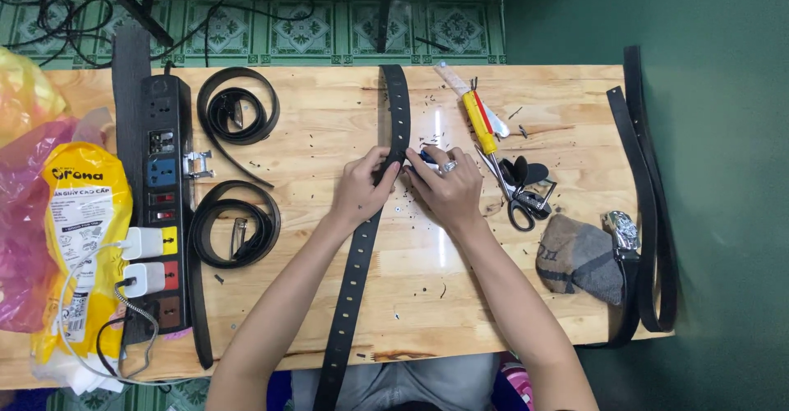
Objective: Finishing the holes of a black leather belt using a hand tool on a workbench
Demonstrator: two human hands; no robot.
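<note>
A long black belt [355, 271] with a row of punched holes runs from the table's far edge down over the near edge. My left hand [362, 189] presses on the belt near the table's middle. My right hand [445, 187], with a ring on one finger, meets it from the right and grips a small blue-handled tool [427, 156] against the belt. Black punch scraps lie scattered around both hands on the wooden table [312, 123].
Two coiled black belts [238, 107] [234, 226] lie left of my hands, beside a black power strip [163, 205] with white chargers. Right: yellow-handled tool [478, 122], scissors [514, 189], grey cloth [579, 255], more belts [649, 205] at the edge. Plastic bags [78, 238] sit far left.
</note>
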